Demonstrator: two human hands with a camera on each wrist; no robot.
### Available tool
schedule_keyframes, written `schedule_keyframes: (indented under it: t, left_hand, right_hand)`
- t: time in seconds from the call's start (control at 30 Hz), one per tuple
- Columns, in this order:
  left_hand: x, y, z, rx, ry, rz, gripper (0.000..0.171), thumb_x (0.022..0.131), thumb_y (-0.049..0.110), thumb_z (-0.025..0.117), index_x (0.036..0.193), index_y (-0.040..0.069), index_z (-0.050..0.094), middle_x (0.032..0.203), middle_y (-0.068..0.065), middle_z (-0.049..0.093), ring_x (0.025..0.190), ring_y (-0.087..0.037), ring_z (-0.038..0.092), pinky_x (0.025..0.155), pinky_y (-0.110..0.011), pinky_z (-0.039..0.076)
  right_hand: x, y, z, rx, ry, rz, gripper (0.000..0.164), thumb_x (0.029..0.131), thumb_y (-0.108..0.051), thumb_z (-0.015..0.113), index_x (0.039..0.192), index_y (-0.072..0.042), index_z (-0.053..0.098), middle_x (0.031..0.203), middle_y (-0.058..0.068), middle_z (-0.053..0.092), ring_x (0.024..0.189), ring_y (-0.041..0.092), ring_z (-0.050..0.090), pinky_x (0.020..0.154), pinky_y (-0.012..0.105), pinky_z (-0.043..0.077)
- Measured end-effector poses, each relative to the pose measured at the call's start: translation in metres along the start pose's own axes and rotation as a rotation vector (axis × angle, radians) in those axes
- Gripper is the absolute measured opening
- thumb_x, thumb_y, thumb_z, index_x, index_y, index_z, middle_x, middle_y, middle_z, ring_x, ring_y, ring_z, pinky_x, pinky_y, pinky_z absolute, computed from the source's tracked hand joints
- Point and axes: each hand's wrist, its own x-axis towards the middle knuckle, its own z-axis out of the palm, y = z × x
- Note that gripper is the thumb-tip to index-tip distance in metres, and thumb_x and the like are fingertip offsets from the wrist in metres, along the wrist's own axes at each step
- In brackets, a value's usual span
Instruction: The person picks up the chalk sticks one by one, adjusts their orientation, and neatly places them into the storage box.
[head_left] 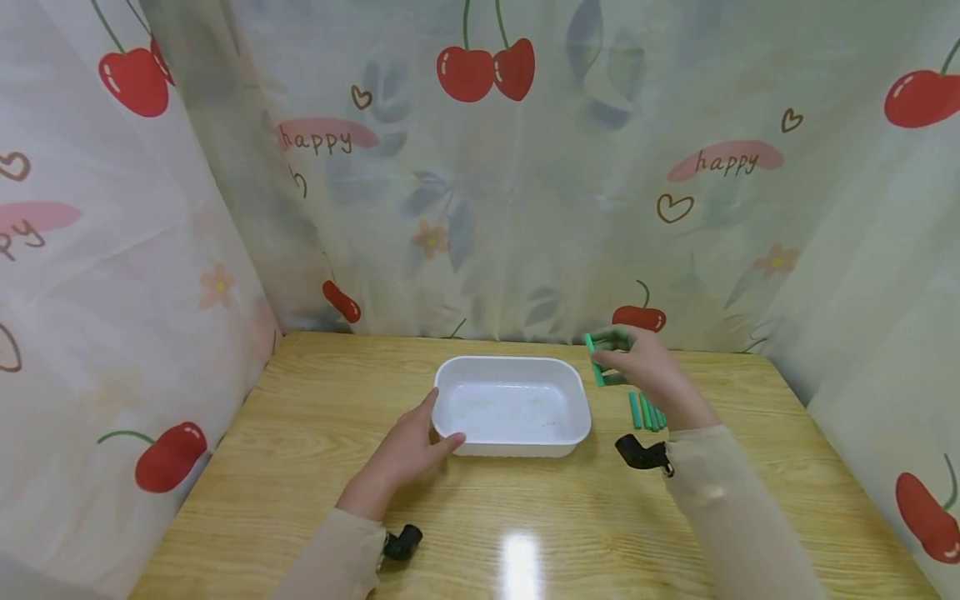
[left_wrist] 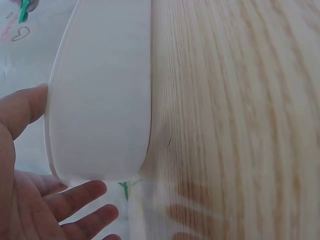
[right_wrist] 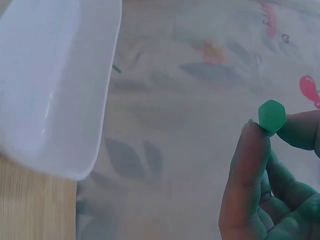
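A white plastic rectangular tub [head_left: 512, 450] stands on the table with its inside facing up. My left hand [head_left: 411, 442] rests on the tub's near left corner, the thumb at the long front rim and the fingers along the short side. In the left wrist view the tub's outer wall [left_wrist: 100, 90] shows between thumb and fingers. My right hand [head_left: 637, 358] is raised to the right of the tub, pinching a green six-sided stick [right_wrist: 272, 116] between thumb and fingertips. Several more green sticks [head_left: 635, 410] lie side by side on the table below that hand.
The wooden table [head_left: 315, 400] runs back to a curtain [head_left: 517, 208] printed with cherries, which also hangs along both sides. A black wrist camera [head_left: 642, 452] is strapped at the right sleeve, and another black camera [head_left: 403, 542] at the left.
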Motion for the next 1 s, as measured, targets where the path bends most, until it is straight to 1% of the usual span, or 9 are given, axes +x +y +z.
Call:
schedule_keyframes:
  t: [0.1,0.17,0.3,0.4,0.53,0.6,0.7,0.83,1.0]
  left_hand:
    - [0.000,0.000,0.000,0.000,-0.001,-0.007,0.095,0.093,0.047,0.070,0.160,0.005,0.017,0.161,-0.015,0.030,0.146,-0.033,0.032,0.115,-0.051,0.032]
    - [0.000,0.000,0.000,-0.001,-0.002,-0.006,0.096,0.093,0.047,0.070,0.160,0.005,0.017,0.161,-0.015,0.030,0.146,-0.033,0.032,0.116,-0.051,0.032]
    - [0.000,0.000,0.000,-0.001,-0.002,-0.007,0.096,0.092,0.047,0.070,0.160,0.006,0.017,0.161,-0.015,0.030,0.146,-0.034,0.032,0.115,-0.052,0.032]
    - [0.000,0.000,0.000,-0.002,-0.002,-0.010,0.095,0.092,0.046,0.071,0.160,0.007,0.017,0.161,-0.014,0.030,0.146,-0.033,0.032,0.115,-0.052,0.032]
    - [0.001,0.000,0.001,0.001,-0.007,-0.021,0.095,0.092,0.047,0.071,0.161,0.009,0.017,0.162,-0.012,0.029,0.146,-0.033,0.032,0.115,-0.052,0.032]
    - [0.001,0.000,0.001,0.002,-0.004,-0.018,0.095,0.092,0.047,0.071,0.161,0.007,0.018,0.162,-0.013,0.030,0.146,-0.034,0.032,0.115,-0.052,0.032]
    - [0.001,0.001,0.001,0.002,-0.006,-0.022,0.095,0.092,0.047,0.070,0.161,0.008,0.017,0.162,-0.013,0.029,0.147,-0.033,0.031,0.116,-0.051,0.031]
    - [0.000,0.001,0.000,-0.001,-0.002,-0.011,0.094,0.093,0.046,0.070,0.160,0.006,0.018,0.161,-0.014,0.030,0.146,-0.034,0.031,0.115,-0.052,0.031]
    - [0.000,0.000,0.000,-0.001,-0.004,-0.008,0.095,0.093,0.047,0.070,0.160,0.006,0.017,0.161,-0.014,0.030,0.146,-0.034,0.031,0.115,-0.052,0.032]
  right_hand:
    - [0.005,-0.005,0.007,0.034,-0.019,-0.017,0.043,0.097,-0.012,0.064,0.135,0.005,0.053,0.117,0.019,0.060,0.097,0.024,0.061,0.081,0.036,0.059]
    - [0.007,-0.009,0.013,0.062,-0.024,-0.025,0.044,0.097,-0.011,0.064,0.136,0.005,0.053,0.113,0.017,0.062,0.094,0.023,0.062,0.080,0.036,0.059]
    - [0.013,-0.014,0.026,0.117,-0.038,-0.036,0.043,0.097,-0.009,0.064,0.135,0.008,0.053,0.112,0.020,0.063,0.089,0.021,0.064,0.079,0.037,0.059]
    - [0.017,-0.017,0.034,0.157,-0.046,-0.043,0.043,0.096,-0.007,0.064,0.134,0.010,0.052,0.109,0.017,0.063,0.086,0.021,0.065,0.077,0.037,0.059]
    - [0.021,-0.021,0.045,0.198,-0.044,-0.053,0.041,0.095,-0.005,0.065,0.131,0.011,0.054,0.100,0.007,0.065,0.083,0.018,0.065,0.075,0.035,0.059]
    - [0.023,-0.022,0.050,0.217,-0.047,-0.058,0.041,0.095,-0.005,0.064,0.131,0.012,0.054,0.098,0.006,0.065,0.083,0.018,0.065,0.076,0.035,0.059]
    - [0.028,-0.024,0.058,0.242,-0.063,-0.063,0.042,0.095,-0.004,0.064,0.132,0.012,0.053,0.099,0.008,0.065,0.083,0.018,0.064,0.076,0.035,0.059]
    - [0.034,-0.025,0.071,0.274,-0.083,-0.056,0.043,0.095,-0.004,0.063,0.134,0.010,0.053,0.103,0.011,0.064,0.083,0.019,0.064,0.076,0.036,0.059]
    - [0.042,-0.026,0.090,0.300,-0.090,-0.027,0.043,0.095,-0.004,0.064,0.134,0.010,0.053,0.105,0.010,0.062,0.085,0.019,0.062,0.075,0.035,0.058]
